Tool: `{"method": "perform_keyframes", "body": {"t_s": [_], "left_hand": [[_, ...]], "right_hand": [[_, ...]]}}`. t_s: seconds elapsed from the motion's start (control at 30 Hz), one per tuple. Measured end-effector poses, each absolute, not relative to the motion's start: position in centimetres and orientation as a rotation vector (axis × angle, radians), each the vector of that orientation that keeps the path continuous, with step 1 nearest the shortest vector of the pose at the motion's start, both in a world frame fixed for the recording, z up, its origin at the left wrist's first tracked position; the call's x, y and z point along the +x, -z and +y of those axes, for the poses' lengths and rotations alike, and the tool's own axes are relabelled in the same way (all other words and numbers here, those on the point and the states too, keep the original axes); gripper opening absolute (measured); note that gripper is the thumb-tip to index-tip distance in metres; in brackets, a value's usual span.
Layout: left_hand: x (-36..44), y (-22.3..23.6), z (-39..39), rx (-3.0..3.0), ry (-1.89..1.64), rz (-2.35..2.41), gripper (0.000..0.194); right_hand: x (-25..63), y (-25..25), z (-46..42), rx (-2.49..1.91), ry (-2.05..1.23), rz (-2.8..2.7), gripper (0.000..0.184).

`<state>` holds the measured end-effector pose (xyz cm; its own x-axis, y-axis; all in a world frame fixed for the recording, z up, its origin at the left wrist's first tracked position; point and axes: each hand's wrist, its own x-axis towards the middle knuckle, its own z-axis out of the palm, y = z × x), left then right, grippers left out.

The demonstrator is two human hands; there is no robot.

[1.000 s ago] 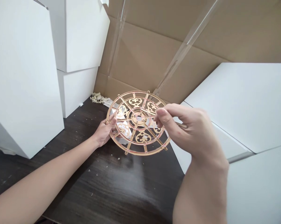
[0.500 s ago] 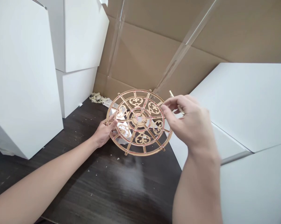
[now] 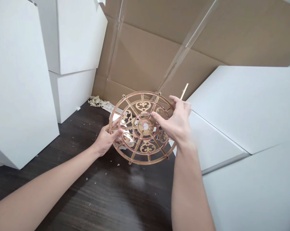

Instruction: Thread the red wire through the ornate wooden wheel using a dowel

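Note:
A round, gold openwork frame (image 3: 147, 131) with spokes, scroll ornaments and thin red wires along its rings is held up above the dark surface. My left hand (image 3: 106, 138) is closed on its left rim, thumb on top and fingers underneath. At the right rim is my right hand (image 3: 177, 123), its thumb reaching over the frame towards the hub. A thin pale stick (image 3: 184, 91) juts upward from among the right hand's fingers. Whether the right fingers also pinch the frame or a wire, I cannot tell.
White boxes (image 3: 79, 38) stand stacked at the left; a large white box (image 3: 250, 106) is at the right. Cardboard (image 3: 140, 54) with clear tape rises behind. Pale scraps (image 3: 98, 101) and small bits lie on the dark wood-look surface (image 3: 106, 199).
My right hand has moved left over the frame, its thumb now nearer the hub. The stick has swung to point up and right. My left hand keeps its hold.

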<state>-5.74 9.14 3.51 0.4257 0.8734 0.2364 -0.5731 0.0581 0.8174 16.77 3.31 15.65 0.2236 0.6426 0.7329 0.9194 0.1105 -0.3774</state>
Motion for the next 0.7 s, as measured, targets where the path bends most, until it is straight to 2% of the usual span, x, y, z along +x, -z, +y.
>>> {"method": "perform_keyframes", "body": {"t_s": [0.07,0.17,0.37,0.7], "left_hand": [[-5.53,-3.4,8.86,1.035,-1.124,0.338,0.08],[-5.34,-3.17,8.7,1.058,-1.124,0.301,0.082],[-5.38,-3.05,8.79,1.106,-1.152,0.307,0.082],[-5.43,-2.72,8.88,1.146,-1.152,0.315,0.075]], "right_hand": [[17.14,-15.58,3.27,-1.656,0.303,-1.501,0.094],[17.4,-15.72,3.1,-1.701,0.229,-1.494,0.096],[17.47,-15.92,3.11,-1.702,0.268,-1.497,0.102],[17.26,-15.65,3.42,-1.727,0.249,-1.418,0.098]]}}
